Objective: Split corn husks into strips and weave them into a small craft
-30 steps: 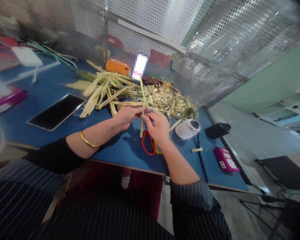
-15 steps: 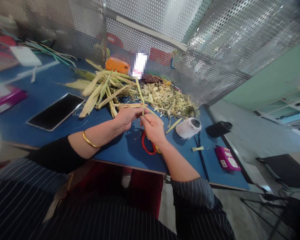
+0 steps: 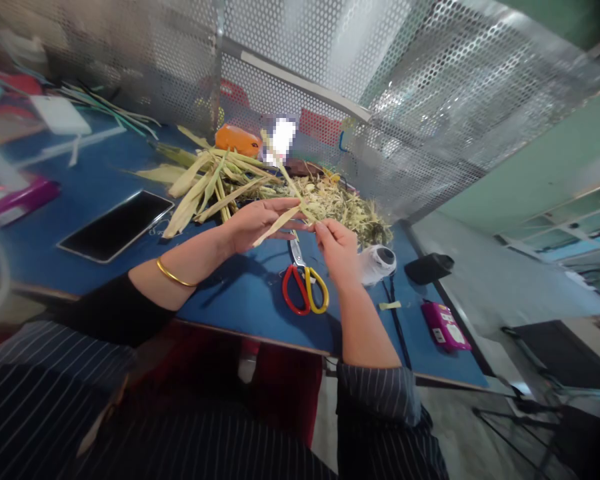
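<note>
My right hand (image 3: 338, 248) pinches crossed strips of dried corn husk (image 3: 276, 225) between thumb and fingertips. My left hand (image 3: 257, 223) has its fingers stretched out and apart, and one husk strip slants across them. Another strip of the piece points up and away from the crossing. Below the hands, scissors (image 3: 318, 291) with one red and one yellow handle lie on the blue table (image 3: 230, 303). Long husk leaves (image 3: 193, 190) are heaped beyond my left hand. Shredded husk scraps (image 3: 353, 203) are piled behind my right hand.
A dark-screened phone (image 3: 116, 227) lies at left. To the right are a white thread cone (image 3: 375, 265), a black cylinder (image 3: 429, 267) and a magenta pack (image 3: 445, 325). An orange pack (image 3: 237, 141) stands before a perforated metal screen (image 3: 300, 73).
My hands have moved apart, the right one going rightward with the husk strips. The left fingers have opened from their pinch. More of the scissors shows.
</note>
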`<state>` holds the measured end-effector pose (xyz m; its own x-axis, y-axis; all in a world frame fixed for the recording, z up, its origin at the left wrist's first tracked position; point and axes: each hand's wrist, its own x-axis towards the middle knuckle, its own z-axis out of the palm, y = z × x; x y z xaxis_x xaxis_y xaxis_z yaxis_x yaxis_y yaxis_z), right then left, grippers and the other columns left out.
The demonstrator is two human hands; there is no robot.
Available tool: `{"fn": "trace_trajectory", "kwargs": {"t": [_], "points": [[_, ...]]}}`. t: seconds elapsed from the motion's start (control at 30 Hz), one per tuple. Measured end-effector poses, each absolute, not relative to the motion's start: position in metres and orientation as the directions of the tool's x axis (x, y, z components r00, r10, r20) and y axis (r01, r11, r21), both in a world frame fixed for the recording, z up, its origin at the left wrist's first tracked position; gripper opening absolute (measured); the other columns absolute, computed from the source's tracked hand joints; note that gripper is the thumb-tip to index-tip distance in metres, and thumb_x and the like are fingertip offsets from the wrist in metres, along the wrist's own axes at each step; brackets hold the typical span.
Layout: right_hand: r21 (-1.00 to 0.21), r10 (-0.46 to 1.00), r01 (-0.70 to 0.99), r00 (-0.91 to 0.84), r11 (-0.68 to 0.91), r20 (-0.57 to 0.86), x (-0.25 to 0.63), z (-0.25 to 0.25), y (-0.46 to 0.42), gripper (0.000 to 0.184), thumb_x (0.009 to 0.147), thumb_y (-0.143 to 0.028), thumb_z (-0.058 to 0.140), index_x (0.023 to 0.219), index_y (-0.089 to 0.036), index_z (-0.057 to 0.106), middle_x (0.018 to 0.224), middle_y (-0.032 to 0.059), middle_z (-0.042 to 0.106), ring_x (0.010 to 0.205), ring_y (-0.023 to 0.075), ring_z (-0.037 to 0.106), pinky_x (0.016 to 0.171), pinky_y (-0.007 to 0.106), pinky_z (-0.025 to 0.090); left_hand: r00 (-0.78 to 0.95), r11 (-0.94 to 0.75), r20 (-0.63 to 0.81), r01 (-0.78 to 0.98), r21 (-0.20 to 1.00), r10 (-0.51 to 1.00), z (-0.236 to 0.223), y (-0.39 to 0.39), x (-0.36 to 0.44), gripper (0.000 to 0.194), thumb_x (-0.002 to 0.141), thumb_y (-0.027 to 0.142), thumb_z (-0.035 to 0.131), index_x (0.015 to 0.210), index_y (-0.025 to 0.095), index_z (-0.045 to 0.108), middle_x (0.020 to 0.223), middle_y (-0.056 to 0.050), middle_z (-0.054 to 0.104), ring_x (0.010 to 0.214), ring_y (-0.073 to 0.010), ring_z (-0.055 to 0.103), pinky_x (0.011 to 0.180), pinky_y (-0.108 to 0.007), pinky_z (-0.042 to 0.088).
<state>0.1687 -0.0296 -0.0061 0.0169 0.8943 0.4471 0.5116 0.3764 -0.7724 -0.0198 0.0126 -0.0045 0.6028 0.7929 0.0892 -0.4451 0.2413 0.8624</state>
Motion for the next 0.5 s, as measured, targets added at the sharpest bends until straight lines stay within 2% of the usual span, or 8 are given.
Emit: {"fn": "trace_trajectory", "kwargs": {"t": [0.13,0.23,0.33,0.43,0.5], "points": [[-0.629,0.874,0.662,-0.082,0.407,0.479,0.168,-0.003,-0.032,0.033,0.09,-0.04,0.051,0.067,-0.018,0.062,0.055,-0.0035,0.046,0.056,0.0101,0.042,0.056,0.024,0.03,0.598,0.238,0.054,-0.398,0.886,0.8,-0.002,0.01,-0.021,0.031,0.078,0.015,0.059,0.108,0.011,0.066,0.103,-0.014,0.072,0.089,-0.0229,0.071,0.077,-0.033,0.055],[-0.503,0.854,0.74,-0.183,0.446,0.488,0.166,-0.007,-0.03,0.033,0.091,-0.039,0.051,0.067,-0.018,0.06,0.06,-0.0019,0.051,0.06,0.0107,0.046,0.059,0.024,0.032,0.441,0.206,-0.056,-0.301,0.931,0.896,-0.006,0.005,-0.015,0.024,0.079,0.022,0.068,0.1,0.01,0.068,0.083,-0.01,0.073,0.07,-0.0172,0.071,0.065,-0.027,0.055],[-0.383,0.821,0.772,-0.297,0.507,0.487,0.163,-0.01,-0.032,0.034,0.093,-0.036,0.047,0.066,-0.018,0.057,0.062,-0.0008,0.052,0.062,0.0112,0.048,0.06,0.024,0.031,0.265,0.156,-0.085,-0.263,0.952,0.961,-0.012,0.003,-0.006,0.012,0.079,0.017,0.068,0.088,0.01,0.069,0.065,-0.005,0.069,0.052,-0.0108,0.063,0.05,-0.02,0.049],[-0.26,0.777,0.777,-0.416,0.574,0.471,0.158,-0.011,-0.036,0.037,0.095,-0.034,0.043,0.061,-0.019,0.05,0.061,-0.0005,0.05,0.06,0.0112,0.046,0.059,0.024,0.03,0.216,0.148,-0.083,-0.308,0.94,0.973,-0.018,0.003,-0.002,0.005,0.078,0.015,0.069,0.079,0.01,0.07,0.069,-0.005,0.07,0.046,-0.0061,0.056,0.041,-0.016,0.039],[-0.191,0.769,0.803,-0.427,0.564,0.476,0.157,-0.01,-0.039,0.038,0.095,-0.034,0.041,0.062,-0.019,0.049,0.062,-0.0001,0.05,0.061,0.0112,0.045,0.058,0.024,0.029,0.24,0.189,-0.11,-0.34,0.921,0.964,-0.018,0.004,-0.003,0.006,0.076,0.016,0.07,0.079,0.011,0.07,0.076,-0.006,0.072,0.047,-0.0048,0.055,0.039,-0.015,0.036]]}}
